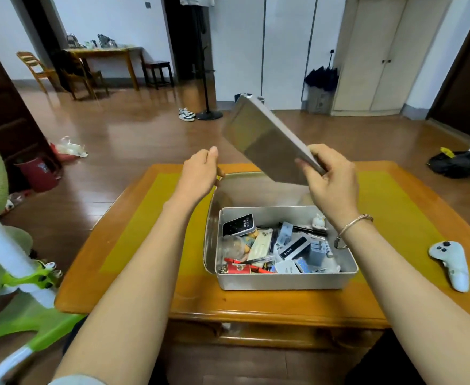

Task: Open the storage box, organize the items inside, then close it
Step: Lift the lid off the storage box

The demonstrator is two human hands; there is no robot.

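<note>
The storage box [281, 279], a plain metal tin, sits near the middle of the wooden surface [156, 295], on its yellow inlay and square to the person, which puts both arms within easy reach of it. Its lid [261, 140] is off and held up in the air above the far end of the box, tilted steeply with its upper corner pointing away. The right hand [331, 176] grips the lid's lower edge, thumb on the near face and fingers curled behind; holding it by one edge probably keeps it clear of the contents while it is carried aside. The left hand [200, 173] hovers just left of the lid, over the box's far left corner, fingers loosely curled and holding nothing (it looks free to steady the box or take the lid).

Inside lies a loose jumble: a dark card-like box [238, 225], a small white figurine [318, 220] against the far right wall, a red tin [238, 269] at the near left, and assorted packets and pens piled across one another, so sorting has not begun. A white controller [450, 263] rests well apart on the right side of the surface, out of the working area
</note>
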